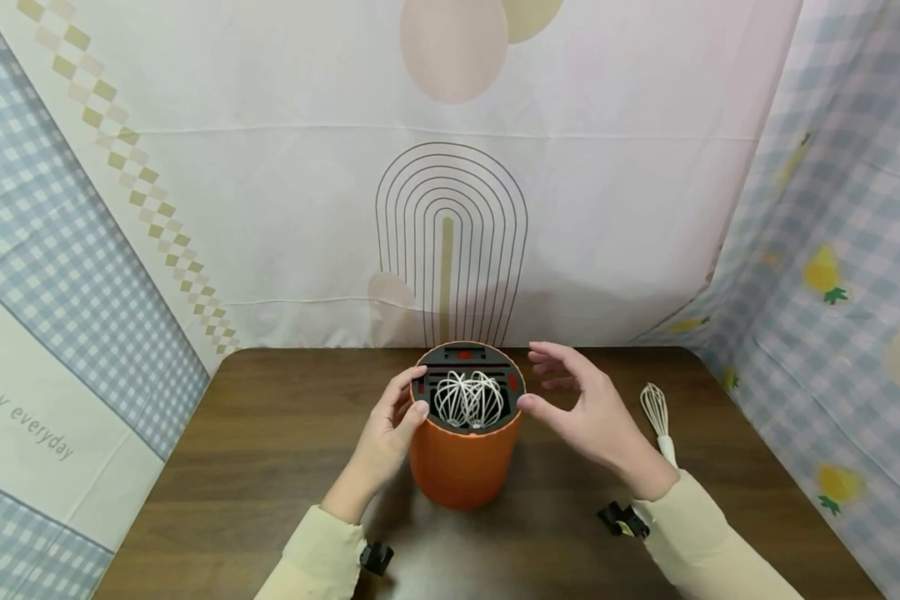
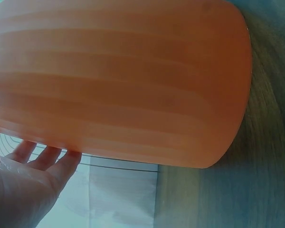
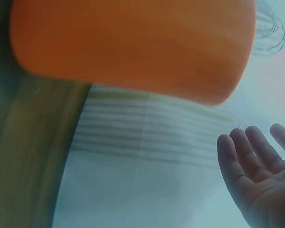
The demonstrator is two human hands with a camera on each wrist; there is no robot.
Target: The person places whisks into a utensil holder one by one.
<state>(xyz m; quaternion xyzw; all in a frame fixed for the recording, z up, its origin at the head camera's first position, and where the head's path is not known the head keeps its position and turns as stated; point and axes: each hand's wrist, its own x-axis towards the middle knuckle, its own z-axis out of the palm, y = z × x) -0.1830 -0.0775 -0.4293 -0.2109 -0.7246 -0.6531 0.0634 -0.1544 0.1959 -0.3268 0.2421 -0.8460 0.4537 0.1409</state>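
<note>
Left hand on the rim, right hand spread just off it.
The orange ribbed round holder [image 1: 462, 471] stands upright on the brown wood-grain table [image 1: 270, 433], its long axis vertical, between both hands; the left hand [image 1: 381, 433] is nearer, its thumb and fingers curved around the rim, while the right hand [image 1: 588, 408] gapes wide and holds nothing (its thumb almost at the rim). Two white wire whisk heads [image 1: 482, 396] poke up from the black slotted insert [image 1: 487, 358].
</note>
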